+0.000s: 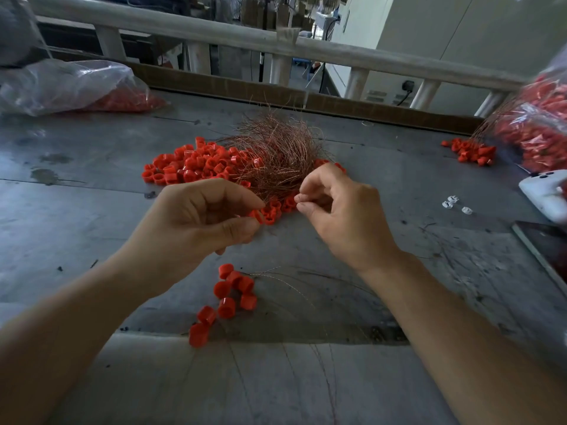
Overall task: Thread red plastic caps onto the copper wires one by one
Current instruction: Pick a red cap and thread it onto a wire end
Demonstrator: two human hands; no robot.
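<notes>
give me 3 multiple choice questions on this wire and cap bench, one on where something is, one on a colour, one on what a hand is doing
1. Where does the copper wire bundle lie?
A. inside the plastic bag at far left
B. on the table beside and partly over the main pile of caps
C. on the dark tablet

2. What colour are the three small loose pieces right of the hands?
A. white
B. red
C. copper

3. What is the left hand doing?
A. lying flat and open on the table
B. gripping the plastic bag
C. pinching a red cap between thumb and fingers

Answers:
1 B: the tangle sits on the grey table, overlapping the right side of the cap pile.
2 A: they look white against the grey surface.
3 C: a red cap shows at its closed fingertips, facing the pinched right hand.
</notes>
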